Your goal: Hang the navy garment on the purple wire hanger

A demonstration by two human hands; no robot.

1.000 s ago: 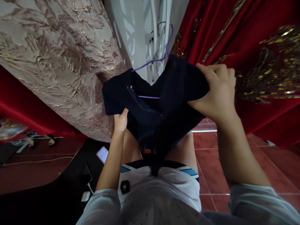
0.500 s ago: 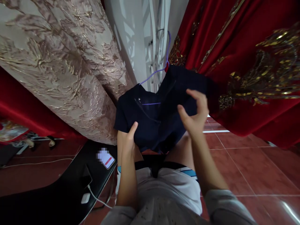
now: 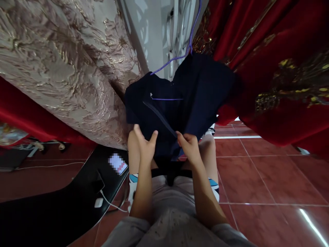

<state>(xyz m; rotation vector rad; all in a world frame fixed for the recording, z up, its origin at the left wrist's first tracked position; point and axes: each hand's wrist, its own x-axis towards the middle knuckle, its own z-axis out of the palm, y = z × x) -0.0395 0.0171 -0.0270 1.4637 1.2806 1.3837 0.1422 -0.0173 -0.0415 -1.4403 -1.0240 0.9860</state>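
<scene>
Navy shirt [image 3: 197,92] with neckline edge [image 3: 162,118] pinched in the right grip [image 3: 189,146], sleeve [image 3: 133,109] beside the left grip [image 3: 146,148], its hold unclear

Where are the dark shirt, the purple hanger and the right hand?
Dark shirt [image 3: 203,97]: head view, on the cloth beside the neck opening.
Purple hanger [image 3: 172,60]: head view, on its sloping wire above the neck opening.
Right hand [image 3: 189,146]: head view, on the back of the hand.

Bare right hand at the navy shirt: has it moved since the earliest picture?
Yes. The bare right hand has moved left and lower in view, from above the straight white strip on the red-tiled floor to left of it.
</scene>
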